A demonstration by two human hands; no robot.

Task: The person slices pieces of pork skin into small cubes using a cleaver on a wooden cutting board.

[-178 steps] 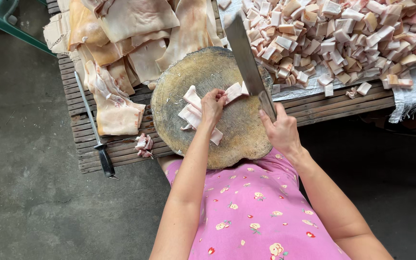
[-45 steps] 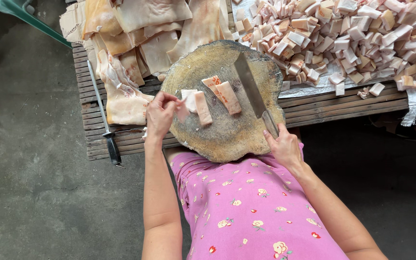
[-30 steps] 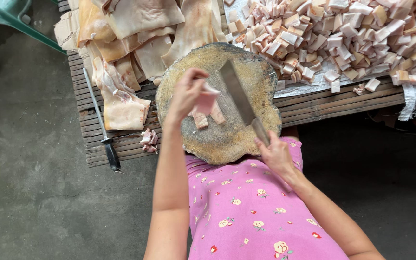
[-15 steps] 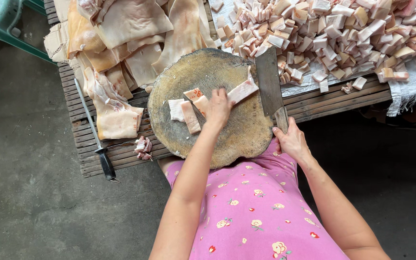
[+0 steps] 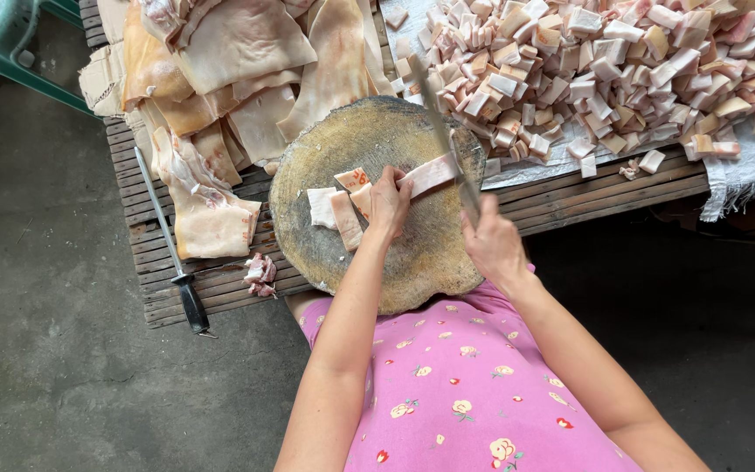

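**Pork strip held down under the cleaver on the round block**

The left hand (image 5: 388,199) pressed flat on a long strip of pork skin and fat (image 5: 425,175) lying across the middle of the round wooden chopping block (image 5: 342,140). Its fingers curled over the strip's left end, pinning it. The right hand (image 5: 491,245) was closed tight around the handle of a cleaver (image 5: 443,140), whose blade stood edge-down, blurred, at the strip's right end.

3 cut pieces (image 5: 334,205) lay on the block just left of the left hand, touching one another. The block sat on a slatted wooden bench (image 5: 587,192). Far and left of it lay a pile of large uncut pork slabs (image 5: 238,79); far and right, a big heap of small cut cubes (image 5: 622,70) rested on a white cloth (image 5: 744,170). A sharpening steel (image 5: 168,245) with a black handle lay on the bench's left side, and a small scrap of meat (image 5: 259,273) sat near it.
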